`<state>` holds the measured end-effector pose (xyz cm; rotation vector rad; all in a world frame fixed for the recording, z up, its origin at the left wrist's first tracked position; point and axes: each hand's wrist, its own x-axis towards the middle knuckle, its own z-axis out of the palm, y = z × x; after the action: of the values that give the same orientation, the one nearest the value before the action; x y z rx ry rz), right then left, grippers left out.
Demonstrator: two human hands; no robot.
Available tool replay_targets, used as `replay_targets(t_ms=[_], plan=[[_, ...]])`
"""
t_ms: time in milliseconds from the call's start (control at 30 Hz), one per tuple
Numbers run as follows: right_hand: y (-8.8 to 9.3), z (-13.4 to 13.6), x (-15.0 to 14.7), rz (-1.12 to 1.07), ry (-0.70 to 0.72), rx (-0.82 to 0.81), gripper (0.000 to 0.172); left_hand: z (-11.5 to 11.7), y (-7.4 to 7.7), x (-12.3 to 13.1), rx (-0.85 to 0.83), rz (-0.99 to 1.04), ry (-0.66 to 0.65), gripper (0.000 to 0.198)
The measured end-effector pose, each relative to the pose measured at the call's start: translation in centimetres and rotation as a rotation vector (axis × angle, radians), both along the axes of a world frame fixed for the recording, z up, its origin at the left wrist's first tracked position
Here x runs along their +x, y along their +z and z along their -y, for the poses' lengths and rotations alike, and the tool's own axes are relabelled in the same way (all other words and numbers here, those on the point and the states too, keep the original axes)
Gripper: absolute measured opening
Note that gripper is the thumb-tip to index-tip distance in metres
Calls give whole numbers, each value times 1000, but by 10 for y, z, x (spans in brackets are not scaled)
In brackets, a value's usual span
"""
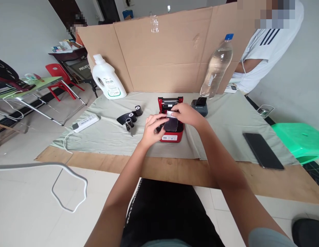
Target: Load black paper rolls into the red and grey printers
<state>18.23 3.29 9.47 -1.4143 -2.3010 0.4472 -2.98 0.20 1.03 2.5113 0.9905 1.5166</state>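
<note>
A small red label printer with its lid raised stands on the cloth in front of me. Inside its body sits a dark piece, perhaps a roll; its exact kind is unclear. My left hand reaches in from the left, thumb and fingers closed about the dark piece's left side. From the right, my right hand pinches a small white strip above the dark piece. The raised lid holds a black roller behind my fingers. Where my fingertips meet the pieces is partly hidden.
Black ribbon rolls lie left of the printer, and a white power strip farther left. A dark grey device, water bottle, white jug and black phone stand or lie around. Behind rises a cardboard screen; a person is at right.
</note>
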Motion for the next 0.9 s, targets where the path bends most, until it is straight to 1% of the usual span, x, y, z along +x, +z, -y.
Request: replay_targets(t_ms=[100,200,333,500,667,767,833,900], plan=[[-8,2,-9,97,-56,16,18,-3,-4,-4,-20,-13,-60,16],[-14,4,-17,145,-107,60,16,-5,-6,-8,-55,-39,-79,18],[-24,-1,-24,182,-104,77,15,-5,-6,-8,-105,-23,-111,19],[-33,-17,-25,149,-63,-3,20,-5,-5,-4,-129,17,-120,15],[-37,-24,-28,208,-72,-59,18,-4,-5,-1,-174,70,-144,10],[-36,-23,-27,192,-68,-52,10,-3,-5,1,-178,94,-165,11],[-28,-20,-21,99,-38,-51,10,-3,-5,2,-178,98,-159,11],[-16,-16,-11,-45,24,-43,15,-3,-7,2,-177,109,-147,10]])
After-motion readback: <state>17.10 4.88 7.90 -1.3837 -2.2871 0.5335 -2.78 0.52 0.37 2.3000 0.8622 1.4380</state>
